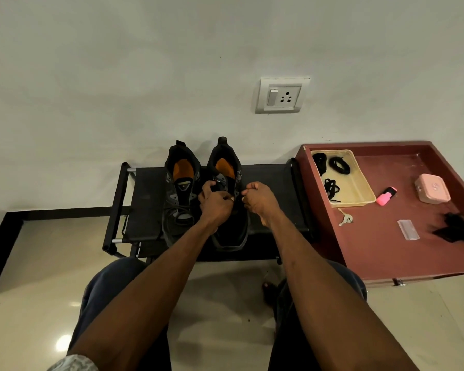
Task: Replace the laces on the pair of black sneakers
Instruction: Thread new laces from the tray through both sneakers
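Two black sneakers stand side by side on a low black rack (265, 188) against the wall, toes toward the person, heels toward the wall, so each shoe's long axis runs straight away from the body; both hands work over the right sneaker (229, 231), at its upper eyelets just below the tongue; the left hand (216, 203) sits over the middle of that shoe with fingers curled, apparently pinching lace at the tongue; the right hand (257, 199) is at the shoe's outer edge, fingers closed as if drawing a lace end sideways, though the lace itself is too thin and dark to make out against the shoe; the two hands are near each other, not touching, and equally close to the work; the left sneaker (181, 199) lies just beside, with loose lace trailing over its toe; spare laces (339, 165) lie coiled in a tray (359, 180) on a red table (386, 250) to the right, nearer the right hand, a reach away; the hands hide the right shoe's eyelets, so how far its lacing has gone cannot be told.
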Tool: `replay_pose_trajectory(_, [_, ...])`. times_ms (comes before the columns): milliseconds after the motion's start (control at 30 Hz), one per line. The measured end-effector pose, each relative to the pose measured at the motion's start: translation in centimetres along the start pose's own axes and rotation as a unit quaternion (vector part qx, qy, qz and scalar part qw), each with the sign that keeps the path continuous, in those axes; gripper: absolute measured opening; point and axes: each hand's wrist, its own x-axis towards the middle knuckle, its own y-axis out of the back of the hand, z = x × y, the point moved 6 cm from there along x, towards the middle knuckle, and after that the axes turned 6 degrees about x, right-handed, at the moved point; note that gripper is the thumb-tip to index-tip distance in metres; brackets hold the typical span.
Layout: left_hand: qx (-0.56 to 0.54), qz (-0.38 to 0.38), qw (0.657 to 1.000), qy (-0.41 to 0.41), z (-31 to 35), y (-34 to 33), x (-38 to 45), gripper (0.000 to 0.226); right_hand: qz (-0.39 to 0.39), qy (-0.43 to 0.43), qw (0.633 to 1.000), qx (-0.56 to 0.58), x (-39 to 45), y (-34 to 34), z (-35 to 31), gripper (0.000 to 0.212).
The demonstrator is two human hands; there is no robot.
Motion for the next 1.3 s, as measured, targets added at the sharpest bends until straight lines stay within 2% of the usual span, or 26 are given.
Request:
replay_pose_trajectory(100, [-0.058,0.007,0.998,-0.002,-0.2,0.1,-0.1,0.015,-0.004,-0.008,1.0,0.006,-0.1,0.0,-0.1,0.02])
replay_pose_trajectory(267, [-0.085,0.023,0.996,0.009,-0.1,0.2,-0.8,0.019,-0.004,0.011,1.0,-0.028,-0.7,0.0,-0.3,0.023])
replay_pose_trajectory(300, [-0.088,0.014,0.996,0.018,0.1,0.1,-1.1,0.026,-0.003,0.018,0.999,-0.037,-0.9,0.1,-0.5,0.022])
replay_pose_trajectory(400, [-0.134,-0.047,0.988,0.068,0.4,0.5,-1.5,0.072,-0.007,0.042,0.995,-0.092,-1.0,0.3,-0.6,0.021])
replay_pose_trajectory(433, [-0.11,-0.078,0.989,0.06,0.5,0.8,-1.5,0.074,-0.01,0.048,0.993,-0.107,-0.9,0.3,-0.7,0.017])
replay_pose_trajectory(500, [0.038,-0.146,0.989,0.001,0.5,1.4,-1.2,0.065,-0.022,0.065,0.986,-0.154,-0.9,0.1,-0.8,0.013])
replay_pose_trajectory(567, [0.154,-0.175,0.97,-0.064,0.0,1.8,-0.7,0.082,-0.029,0.085,0.97,-0.225,-1.0,-0.3,-0.8,0.014])
replay_pose_trajectory(667, [0.236,-0.166,0.951,-0.107,-0.4,2.1,-0.4,0.103,-0.016,0.117,0.954,-0.274,-1.2,-0.8,-0.9,0.015])
replay_pose_trajectory(733, [0.278,-0.152,0.941,-0.121,-0.7,2.1,-0.3,0.108,-0.007,0.118,0.948,-0.295,-1.2,-0.8,-1.1,0.016])
replay_pose_trajectory(833, [0.282,-0.123,0.944,-0.122,-1.1,1.9,-0.1,0.111,0.018,0.086,0.948,-0.304,-0.5,-0.4,-1.3,0.014])
replay_pose_trajectory(900, [0.275,-0.116,0.947,-0.119,-1.1,1.9,-0.2,0.111,0.052,0.042,0.982,-0.178,-0.8,0.4,-2.0,0.013])
replay_pose_trajectory(933, [0.269,-0.112,0.949,-0.116,-1.0,2.0,-0.2,0.111,0.057,0.019,0.997,-0.045,-1.5,0.7,-2.8,0.016])
replay_pose_trajectory(967, [0.264,-0.11,0.951,-0.115,-1.1,2.0,-0.2,0.111,0.048,0.023,0.995,0.089,-2.2,1.2,-4.2,0.019])
replay_pose_trajectory(1033, [0.251,-0.115,0.955,-0.109,-1.3,2.1,-0.3,0.111,0.008,0.096,0.954,0.286,-4.4,2.5,-8.3,0.016])
replay_pose_trajectory(1133, [0.238,-0.117,0.958,-0.11,-1.2,2.1,-0.5,0.11,-0.061,0.216,0.85,0.476,-7.8,4.7,-14.2,0.017])
replay_pose_trajectory(1233, [0.235,-0.115,0.958,-0.116,-1.1,1.9,-0.6,0.108,-0.082,0.281,0.795,0.531,-9.9,6.1,-17.5,0.01])
replay_pose_trajectory(1300, [0.23,-0.116,0.959,-0.114,-1.2,1.9,-0.5,0.108,-0.033,0.282,0.804,0.523,-9.6,6.2,-17.0,0.01])
